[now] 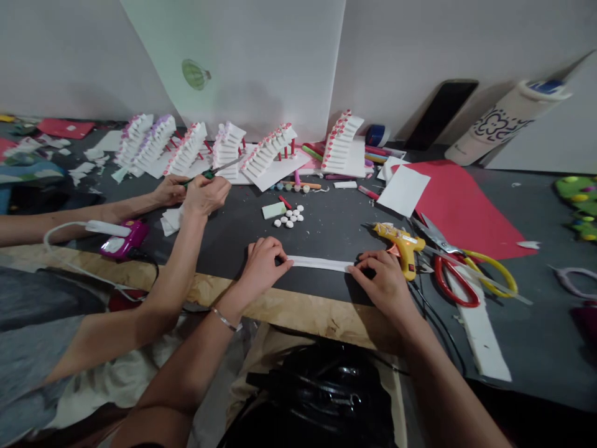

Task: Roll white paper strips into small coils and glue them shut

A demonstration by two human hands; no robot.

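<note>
A narrow white strip (321,264) with a lengthwise crease stretches level above the dark tabletop near its front edge. My left hand (265,264) pinches its left end between thumb and fingers. At the other end, my right hand (380,277) pinches it the same way. Just beyond the strip lie several small white discs (290,216), a pale green block (273,210) and a short red stick (285,202). A yellow glue gun (402,244) rests right behind my right hand.
Red-handled scissors (454,274) and yellow-handled ones (494,274) lie right, by red paper (466,208). Small white stair models (270,150) line the back. A white tumbler (506,121) and a phone (441,114) stand back right. At left, a co-worker's hands (205,196) hold scissors.
</note>
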